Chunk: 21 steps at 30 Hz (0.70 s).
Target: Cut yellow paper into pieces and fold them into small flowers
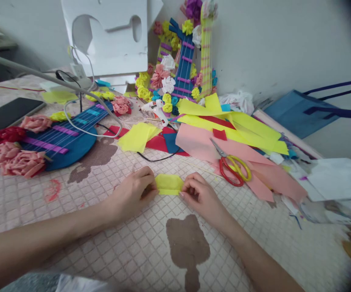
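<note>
A small yellow piece of thin crepe-like sheet (169, 183) is stretched between my two hands, just above the quilted tablecloth. Its lower edge shows a folded strip. My left hand (135, 188) pinches its left end between thumb and fingers. At the right end, my right hand (200, 194) pinches it the same way. Beyond my hands lies a stack of yellow squares (138, 137). Red-and-yellow handled scissors (231, 164) rest on pink sheets (202, 144) to the right.
At left is a blue guitar-shaped craft (72, 142) with fabric flowers, beside a dark phone (11, 113). A white glue gun (156, 110) stands near more decorated guitars (184, 65) by the wall. Yellow strips (251, 125) lie at right. A white cable (96, 95) arches across.
</note>
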Available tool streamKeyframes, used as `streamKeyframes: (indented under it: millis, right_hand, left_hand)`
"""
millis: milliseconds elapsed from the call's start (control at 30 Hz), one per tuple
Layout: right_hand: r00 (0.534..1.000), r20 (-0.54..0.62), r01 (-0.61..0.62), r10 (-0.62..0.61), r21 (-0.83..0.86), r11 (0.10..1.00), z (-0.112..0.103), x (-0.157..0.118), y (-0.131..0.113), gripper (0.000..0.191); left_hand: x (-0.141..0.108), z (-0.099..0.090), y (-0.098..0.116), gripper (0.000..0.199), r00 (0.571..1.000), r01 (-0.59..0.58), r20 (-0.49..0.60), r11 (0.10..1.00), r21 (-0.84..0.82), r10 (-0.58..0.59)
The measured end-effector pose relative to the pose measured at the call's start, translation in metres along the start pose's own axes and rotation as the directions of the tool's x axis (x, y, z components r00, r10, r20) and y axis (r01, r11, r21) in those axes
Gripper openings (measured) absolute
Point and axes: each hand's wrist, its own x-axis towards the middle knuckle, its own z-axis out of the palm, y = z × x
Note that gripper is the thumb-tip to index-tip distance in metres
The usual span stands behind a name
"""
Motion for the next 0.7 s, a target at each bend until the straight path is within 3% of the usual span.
streamKeyframes:
  millis: [700]
  right_hand:
    - [0.996, -0.082, -0.03, 0.026, -0.038, 0.999, 0.0076, 0.0007, -0.0023, 0.016]
  left_hand:
    - [0.0017, 0.0042, -0.0031, 0.008, 0.999, -0.015, -0.036, 0.999, 0.037, 0.016]
